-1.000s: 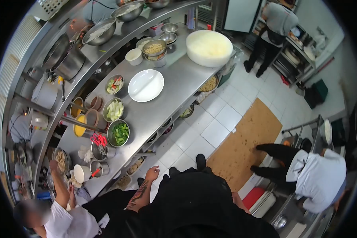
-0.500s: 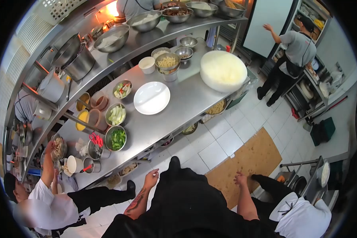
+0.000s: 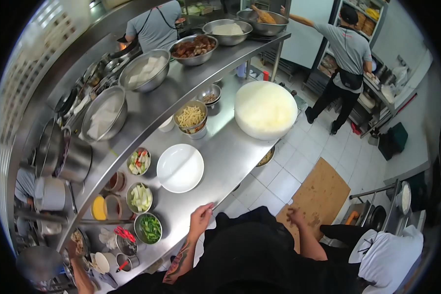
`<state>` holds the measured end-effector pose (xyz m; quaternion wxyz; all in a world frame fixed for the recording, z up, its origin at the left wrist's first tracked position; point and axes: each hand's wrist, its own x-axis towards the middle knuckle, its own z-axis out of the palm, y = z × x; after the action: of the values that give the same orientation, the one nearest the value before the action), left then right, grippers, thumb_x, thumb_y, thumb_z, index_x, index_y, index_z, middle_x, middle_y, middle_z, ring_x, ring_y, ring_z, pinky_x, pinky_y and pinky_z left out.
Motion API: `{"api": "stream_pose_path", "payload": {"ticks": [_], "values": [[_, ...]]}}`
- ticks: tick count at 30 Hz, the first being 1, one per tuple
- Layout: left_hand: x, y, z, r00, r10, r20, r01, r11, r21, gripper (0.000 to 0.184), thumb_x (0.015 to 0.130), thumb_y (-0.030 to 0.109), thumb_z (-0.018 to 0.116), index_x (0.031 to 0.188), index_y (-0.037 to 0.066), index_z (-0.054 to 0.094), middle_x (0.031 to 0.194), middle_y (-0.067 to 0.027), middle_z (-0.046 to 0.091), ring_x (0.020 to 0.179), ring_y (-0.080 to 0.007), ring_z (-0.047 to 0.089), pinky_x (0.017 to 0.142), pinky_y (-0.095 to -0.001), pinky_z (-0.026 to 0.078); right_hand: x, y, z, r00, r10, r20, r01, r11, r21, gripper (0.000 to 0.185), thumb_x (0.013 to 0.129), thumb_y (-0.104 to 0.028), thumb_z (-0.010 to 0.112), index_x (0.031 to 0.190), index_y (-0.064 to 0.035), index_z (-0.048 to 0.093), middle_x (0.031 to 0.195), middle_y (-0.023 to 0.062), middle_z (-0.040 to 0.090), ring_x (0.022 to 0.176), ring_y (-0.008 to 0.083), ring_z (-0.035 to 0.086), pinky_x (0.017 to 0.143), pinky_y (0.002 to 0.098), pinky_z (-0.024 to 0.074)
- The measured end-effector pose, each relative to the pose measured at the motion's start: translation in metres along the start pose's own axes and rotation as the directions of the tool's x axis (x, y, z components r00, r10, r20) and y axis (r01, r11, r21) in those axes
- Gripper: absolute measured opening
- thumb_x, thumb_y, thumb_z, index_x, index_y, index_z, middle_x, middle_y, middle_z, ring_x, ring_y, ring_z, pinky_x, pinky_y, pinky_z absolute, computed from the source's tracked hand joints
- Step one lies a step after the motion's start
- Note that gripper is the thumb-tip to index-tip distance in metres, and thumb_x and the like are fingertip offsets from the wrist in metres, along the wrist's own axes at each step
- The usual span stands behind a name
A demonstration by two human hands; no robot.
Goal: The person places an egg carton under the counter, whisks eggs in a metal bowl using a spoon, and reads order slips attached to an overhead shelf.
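My left hand (image 3: 201, 218) is at the front edge of the steel counter (image 3: 215, 161), its fingers drawn together; anything in them is too small to make out. My right hand (image 3: 296, 216) hangs over the brown floor mat, loosely curled with fingers apart and holding nothing. Beyond my left hand, a white oval plate (image 3: 180, 168) lies bare on the counter. Left of it stand steel bowls of chopped green leaves (image 3: 149, 229), pale cut vegetables (image 3: 140, 198) and mixed vegetables (image 3: 139, 161). A big round white tub (image 3: 265, 110) is at the counter's far end.
An overhead shelf (image 3: 181, 88) carries several steel bowls, one with browned meat (image 3: 195, 48). One co-worker (image 3: 345, 59) stands by the open fridge; another (image 3: 154, 27) is behind the shelf. A person in white (image 3: 392, 257) is close on my right; a co-worker's arm (image 3: 81, 272) is on my left.
My view has moved closer to the counter, and my left hand has come to its edge. The co-worker on my left now shows less; the one by the fridge has turned.
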<state>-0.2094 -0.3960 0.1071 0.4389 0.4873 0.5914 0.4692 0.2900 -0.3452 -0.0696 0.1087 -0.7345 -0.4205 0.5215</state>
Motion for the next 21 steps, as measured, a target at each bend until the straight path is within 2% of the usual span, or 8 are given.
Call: {"api": "stream_pose_path", "payload": {"ticks": [3, 4, 7, 10, 13, 14, 16, 21], "values": [[0.040, 0.028, -0.026, 0.996, 0.074, -0.056, -0.065, 0.987, 0.148, 0.027, 0.097, 0.009, 0.058, 0.123, 0.003, 0.066, 0.109, -0.0101, 0.070, 0.085, -0.0142, 0.068, 0.076, -0.0265, 0.054, 0.020, -0.126, -0.003, 0.962, -0.273, 0.018, 0.271, 0.959, 0.078, 0.032, 0.090, -0.015, 0.065, 0.121, -0.0044, 0.064, 0.087, 0.0078, 0.070, 0.069, 0.0147, 0.069, 0.051, 0.0275, 0.0518], [0.050, 0.027, -0.035, 0.995, 0.061, -0.084, -0.046, 0.984, 0.170, 0.027, 0.097, 0.008, 0.058, 0.121, 0.003, 0.067, 0.108, -0.0094, 0.070, 0.083, -0.0143, 0.068, 0.072, -0.0259, 0.053, 0.016, -0.183, -0.004, 0.919, -0.391, 0.057, 0.378, 0.912, 0.161, 0.033, 0.090, -0.018, 0.066, 0.115, 0.0027, 0.066, 0.086, 0.0111, 0.070, 0.067, 0.0181, 0.070, 0.058, 0.0287, 0.0543], [0.068, 0.032, -0.047, 0.978, 0.049, -0.202, -0.011, 0.983, 0.183, 0.025, 0.095, 0.005, 0.057, 0.118, 0.004, 0.068, 0.107, -0.0090, 0.070, 0.084, -0.0141, 0.068, 0.071, -0.0256, 0.053, 0.025, -0.345, -0.004, 0.751, -0.633, 0.191, 0.587, 0.771, 0.246, 0.030, 0.095, -0.022, 0.064, 0.113, 0.0022, 0.067, 0.092, 0.0084, 0.071, 0.073, 0.0143, 0.068, 0.066, 0.0274, 0.0552], [0.069, 0.037, -0.041, 0.942, 0.037, -0.332, 0.040, 0.975, 0.220, 0.025, 0.096, 0.005, 0.056, 0.118, 0.004, 0.067, 0.107, -0.0097, 0.070, 0.084, -0.0152, 0.069, 0.071, -0.0263, 0.054, 0.084, -0.487, 0.005, 0.631, -0.727, 0.270, 0.596, 0.678, 0.430, 0.025, 0.096, -0.022, 0.063, 0.109, -0.0010, 0.067, 0.096, 0.0095, 0.072, 0.073, 0.0145, 0.068, 0.066, 0.0276, 0.0557], [0.059, 0.040, -0.006, 0.861, -0.038, -0.507, 0.153, 0.970, 0.187, 0.023, 0.097, 0.008, 0.058, 0.117, 0.002, 0.067, 0.106, -0.0112, 0.070, 0.084, -0.0163, 0.069, 0.072, -0.0274, 0.055, 0.176, -0.616, 0.020, 0.619, -0.729, 0.292, 0.530, 0.662, 0.530, 0.028, 0.098, -0.022, 0.058, 0.117, -0.0031, 0.063, 0.100, 0.0103, 0.072, 0.077, 0.0191, 0.069, 0.069, 0.0312, 0.0574], [0.055, 0.036, 0.011, 0.821, -0.049, -0.568, 0.182, 0.967, 0.181, 0.023, 0.097, 0.009, 0.058, 0.116, 0.001, 0.067, 0.105, -0.0116, 0.070, 0.084, -0.0166, 0.069, 0.072, -0.0276, 0.055, 0.211, -0.650, 0.031, 0.651, -0.707, 0.274, 0.443, 0.648, 0.620, 0.028, 0.097, -0.022, 0.058, 0.118, -0.0034, 0.062, 0.100, 0.0116, 0.072, 0.077, 0.0200, 0.070, 0.069, 0.0324, 0.0580], [0.048, 0.031, 0.055, 0.701, -0.077, -0.709, 0.232, 0.965, 0.125, 0.022, 0.098, 0.010, 0.058, 0.114, 0.000, 0.068, 0.103, -0.0124, 0.070, 0.084, -0.0171, 0.069, 0.074, -0.0283, 0.055, 0.272, -0.707, 0.060, 0.858, -0.501, 0.113, 0.297, 0.664, 0.686, 0.031, 0.095, -0.020, 0.058, 0.121, -0.0025, 0.059, 0.099, 0.0117, 0.071, 0.075, 0.0223, 0.070, 0.068, 0.0352, 0.0584], [0.029, 0.024, 0.206, 0.224, -0.359, -0.906, 0.319, 0.906, -0.280, 0.024, 0.099, 0.015, 0.057, 0.115, 0.000, 0.068, 0.099, -0.0089, 0.072, 0.082, -0.0148, 0.067, 0.071, -0.0271, 0.053, 0.390, -0.756, 0.115, 0.898, -0.420, 0.130, 0.176, 0.613, 0.770, 0.028, 0.095, -0.019, 0.057, 0.118, -0.0032, 0.059, 0.097, 0.0109, 0.070, 0.076, 0.0222, 0.069, 0.068, 0.0355, 0.0582]]}}
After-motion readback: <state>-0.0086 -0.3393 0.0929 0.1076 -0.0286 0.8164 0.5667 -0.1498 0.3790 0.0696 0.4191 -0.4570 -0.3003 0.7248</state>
